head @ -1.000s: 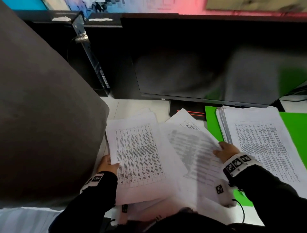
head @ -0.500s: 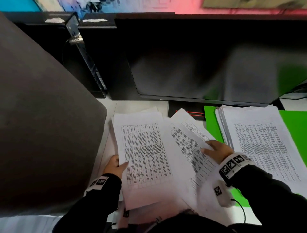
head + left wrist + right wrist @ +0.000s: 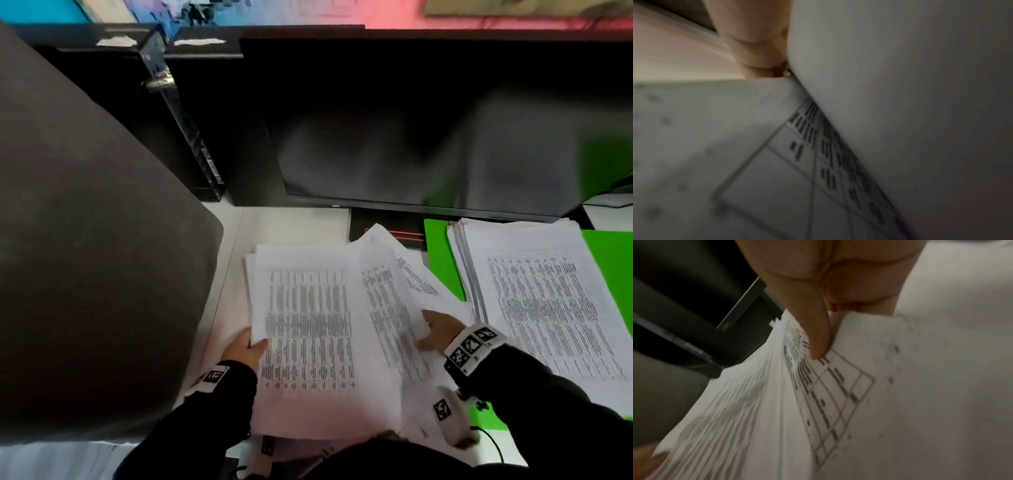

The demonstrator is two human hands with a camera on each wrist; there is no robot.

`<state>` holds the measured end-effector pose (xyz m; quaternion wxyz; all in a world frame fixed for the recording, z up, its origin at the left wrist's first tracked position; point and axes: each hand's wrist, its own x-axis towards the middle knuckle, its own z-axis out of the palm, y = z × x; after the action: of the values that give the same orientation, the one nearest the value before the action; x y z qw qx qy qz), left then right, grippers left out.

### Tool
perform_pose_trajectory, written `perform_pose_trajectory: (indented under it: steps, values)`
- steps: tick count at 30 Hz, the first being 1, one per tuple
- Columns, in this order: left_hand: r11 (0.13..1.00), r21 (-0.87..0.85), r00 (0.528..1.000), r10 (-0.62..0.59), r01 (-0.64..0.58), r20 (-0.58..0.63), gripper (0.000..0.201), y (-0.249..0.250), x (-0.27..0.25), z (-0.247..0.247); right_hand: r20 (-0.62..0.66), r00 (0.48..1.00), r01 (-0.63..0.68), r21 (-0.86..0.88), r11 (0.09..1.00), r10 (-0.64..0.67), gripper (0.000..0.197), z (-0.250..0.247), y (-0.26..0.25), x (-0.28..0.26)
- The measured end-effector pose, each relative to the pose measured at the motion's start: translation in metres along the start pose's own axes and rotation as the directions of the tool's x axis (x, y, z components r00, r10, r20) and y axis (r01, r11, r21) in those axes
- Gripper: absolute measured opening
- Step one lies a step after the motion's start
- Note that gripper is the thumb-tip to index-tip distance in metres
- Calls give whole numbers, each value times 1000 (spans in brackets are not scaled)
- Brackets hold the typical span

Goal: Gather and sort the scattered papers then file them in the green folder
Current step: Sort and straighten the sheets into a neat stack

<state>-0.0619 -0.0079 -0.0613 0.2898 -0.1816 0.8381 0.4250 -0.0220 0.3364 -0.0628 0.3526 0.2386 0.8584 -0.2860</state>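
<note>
A loose bunch of printed sheets (image 3: 308, 329) lies in front of me on the white desk. My left hand (image 3: 245, 347) pinches the left edge of that bunch, thumb on top; in the left wrist view a finger (image 3: 754, 42) lies against the paper (image 3: 900, 97). My right hand (image 3: 433, 330) pinches the right edge of an overlapping sheet (image 3: 387, 301); the right wrist view shows the thumb (image 3: 812, 324) pressed on a printed table (image 3: 834, 386). At the right the green folder (image 3: 440, 260) lies open with a neat stack of papers (image 3: 555, 308) on it.
A dark monitor (image 3: 428, 137) stands across the back of the desk, its base (image 3: 383, 229) just behind the sheets. A big grey padded shape (image 3: 85, 257) fills the left side. A dark case (image 3: 205, 120) sits at the back left.
Both hands have drawn the loose sheets together: the right hand slid its sheet leftward over the left bunch, and the left hand shifted right with its papers.
</note>
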Motion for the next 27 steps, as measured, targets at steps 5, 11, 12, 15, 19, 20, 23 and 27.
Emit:
perform_pose_trajectory:
  steps: [5,11,12,15,19,20,23,27]
  values:
    - [995,90,999,-52,50,15,42,15,-4,17,7,989,150,-90,985,-149,59,24,-19,-9]
    - [987,56,986,-152,148,62,79,8,-3,17,82,979,202,-202,958,-189,46,26,-34,-16]
    - [988,63,987,-147,143,64,78,8,-4,17,41,982,191,-143,971,-187,41,21,-33,-12]
    - [986,104,990,-137,132,45,64,9,-9,16,-185,976,119,28,992,-112,33,-7,-29,-1]
    - [987,89,990,-137,135,20,44,2,-8,10,-329,935,106,-94,990,-131,53,-41,-25,7]
    - [990,61,991,-132,130,15,39,-1,-7,9,-323,936,96,-143,985,-138,55,-42,-25,8]
    - [995,9,995,-104,104,2,31,-4,-5,8,-264,961,-7,-323,947,-83,71,-36,-28,10]
    - [998,-43,998,-57,56,-38,34,-4,-3,4,-118,993,-25,-367,930,-20,57,-31,-33,9]
